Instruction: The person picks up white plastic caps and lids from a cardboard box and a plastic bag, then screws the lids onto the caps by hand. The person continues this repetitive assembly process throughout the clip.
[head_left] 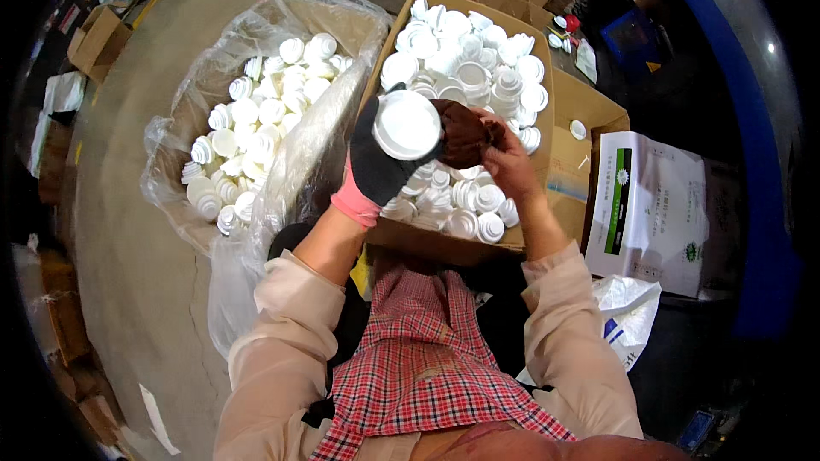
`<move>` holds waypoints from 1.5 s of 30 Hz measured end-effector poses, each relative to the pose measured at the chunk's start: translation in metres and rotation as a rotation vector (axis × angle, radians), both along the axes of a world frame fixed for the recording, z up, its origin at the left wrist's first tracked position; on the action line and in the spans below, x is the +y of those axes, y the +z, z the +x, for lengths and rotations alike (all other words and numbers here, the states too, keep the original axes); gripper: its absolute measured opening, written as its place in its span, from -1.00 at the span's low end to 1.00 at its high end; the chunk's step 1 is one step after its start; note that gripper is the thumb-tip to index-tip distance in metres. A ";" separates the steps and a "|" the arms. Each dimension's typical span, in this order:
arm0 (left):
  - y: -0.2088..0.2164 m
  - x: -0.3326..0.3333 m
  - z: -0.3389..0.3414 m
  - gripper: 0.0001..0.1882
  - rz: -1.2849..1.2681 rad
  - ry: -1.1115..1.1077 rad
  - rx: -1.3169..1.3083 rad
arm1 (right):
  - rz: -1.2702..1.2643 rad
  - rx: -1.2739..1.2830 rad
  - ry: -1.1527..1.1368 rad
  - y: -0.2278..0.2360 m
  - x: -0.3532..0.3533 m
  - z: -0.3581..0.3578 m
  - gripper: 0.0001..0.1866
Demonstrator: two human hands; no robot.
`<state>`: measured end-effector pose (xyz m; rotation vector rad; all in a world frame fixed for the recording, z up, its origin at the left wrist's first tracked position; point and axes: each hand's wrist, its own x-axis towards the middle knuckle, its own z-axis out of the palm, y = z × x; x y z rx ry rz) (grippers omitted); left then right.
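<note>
My left hand (pixel 373 164), in a black glove with a pink cuff, is closed around a round white plastic cap (pixel 408 125). The cap's broad flat face is turned up. Against the cap's right side lies a bunched dark brown cloth (pixel 462 137), pinched at its right end by my bare right hand (pixel 512 164). Both hands are over a cardboard box (pixel 444 243) heaped with white plastic caps (pixel 461 43). On the left, a clear plastic bag (pixel 342 111) holds more white caps (pixel 265 115).
To the right stand an open carton (pixel 565 166) with a few loose pieces in it and a white printed box (pixel 645 205). A crumpled white bag (pixel 628 316) lies below that box. Cardboard (pixel 98 43) lines the far left, beyond the concrete floor (pixel 145 196). A blue machine panel (pixel 773 162) curves along the right.
</note>
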<state>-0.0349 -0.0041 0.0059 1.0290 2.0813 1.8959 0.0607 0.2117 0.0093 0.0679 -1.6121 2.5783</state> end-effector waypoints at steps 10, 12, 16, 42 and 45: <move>0.016 0.023 0.016 -0.35 0.195 -0.022 -0.108 | 1.142 0.400 -0.247 0.035 -0.013 0.014 -0.57; 0.013 0.029 0.019 -0.41 0.485 -0.157 -0.584 | 1.147 0.468 -0.288 0.027 -0.028 0.019 -0.53; 0.016 0.033 0.032 -0.31 0.795 -0.483 -1.354 | 1.175 0.583 -0.305 0.032 -0.048 0.028 -0.57; 0.026 -0.001 -0.007 -0.05 0.925 -0.555 -1.311 | 1.845 -0.842 0.313 -0.196 0.085 0.044 -0.51; 0.014 -0.008 -0.014 -0.05 0.950 -0.674 -1.269 | 2.007 -0.792 0.336 -0.199 0.074 0.059 -0.44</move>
